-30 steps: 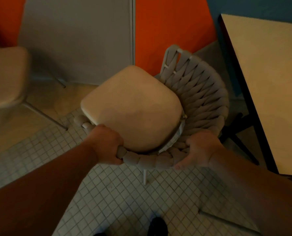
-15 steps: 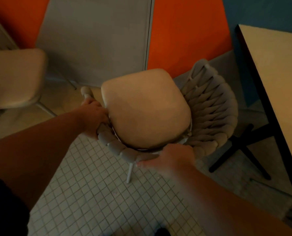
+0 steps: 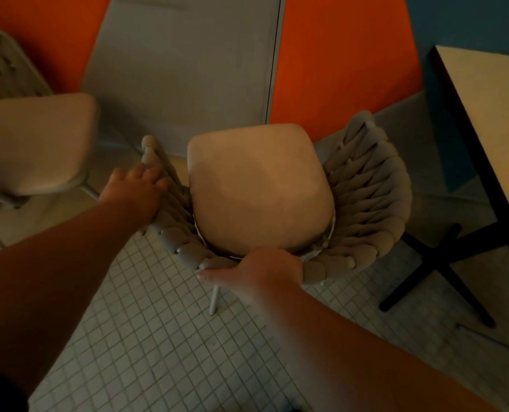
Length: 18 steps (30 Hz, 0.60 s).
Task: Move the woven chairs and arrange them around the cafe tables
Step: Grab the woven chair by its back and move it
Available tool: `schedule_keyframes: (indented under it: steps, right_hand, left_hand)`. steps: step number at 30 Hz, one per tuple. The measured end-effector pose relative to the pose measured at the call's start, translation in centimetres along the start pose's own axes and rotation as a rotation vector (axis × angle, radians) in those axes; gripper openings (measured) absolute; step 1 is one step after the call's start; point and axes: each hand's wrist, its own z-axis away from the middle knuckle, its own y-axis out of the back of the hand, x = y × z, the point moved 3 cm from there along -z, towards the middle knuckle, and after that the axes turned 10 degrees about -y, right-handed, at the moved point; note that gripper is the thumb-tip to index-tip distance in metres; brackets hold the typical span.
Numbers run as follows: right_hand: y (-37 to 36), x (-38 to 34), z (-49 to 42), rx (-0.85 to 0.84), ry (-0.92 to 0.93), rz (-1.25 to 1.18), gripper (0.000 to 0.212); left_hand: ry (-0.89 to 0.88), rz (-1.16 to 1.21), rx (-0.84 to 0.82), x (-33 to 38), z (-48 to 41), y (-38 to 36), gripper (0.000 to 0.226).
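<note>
- Hands on the chair (image 3: 369, 203): the left hand (image 3: 134, 194) grips the woven rim on the chair's left side, fingers bent over its edge. The right hand (image 3: 260, 270) holds the near part of the rim, thumb stretched along it and fingers hidden over the rim.
- A second ago both hands gripped the near rim side by side. Since then the left has moved up the left side, and the right has shifted toward the middle.
- The chair has turned. Its woven back now curves from left round to right, and the cushion (image 3: 259, 188) points at the wall (image 3: 336, 55).
- It stands on the tiled floor (image 3: 143, 337), just left of the surface (image 3: 503, 138) and near its black base (image 3: 431, 263).
- A second chair (image 3: 33, 144) stands apart on the left, showing more than before.
</note>
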Motion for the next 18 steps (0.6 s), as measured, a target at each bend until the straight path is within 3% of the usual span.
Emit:
schedule_keyframes:
  steps: [3, 6, 9, 11, 14, 16, 18]
  right_hand:
    - [0.4, 0.1, 0.3, 0.006, -0.005, 0.02, 0.096]
    - [0.8, 0.6, 1.0, 0.045, 0.021, -0.044, 0.088]
    - [1.3, 2.6, 1.2, -0.042, 0.142, -0.461, 0.055]
    - [2.8, 5.4, 0.8, -0.074, 0.124, -0.832, 0.059]
    - [7.5, 11.4, -0.3, 0.27, 0.008, -1.061, 0.051]
    - [10.5, 15.6, -1.7, 0.448, -0.085, -1.072, 0.038]
    - [12.6, 19.0, -4.0, 0.567, -0.198, -1.021, 0.066]
  left_hand:
    - [0.149, 0.241, 0.016, 1.3, 2.4, -0.9, 0.091]
    - [0.338, 0.822, 0.171, 3.5, 5.4, -2.0, 0.092]
    - [0.528, 1.192, 0.34, 7.0, 8.4, -1.2, 0.086]
    - [0.696, 1.343, 0.395, 9.5, 9.7, -0.7, 0.089]
    - [0.967, 1.685, 0.342, 12.8, 9.9, -1.1, 0.112]
    - [1.079, 1.843, 0.332, 15.0, 9.1, -1.0, 0.108]
    - [1.135, 1.927, 0.41, 16.6, 7.9, -0.5, 0.092]
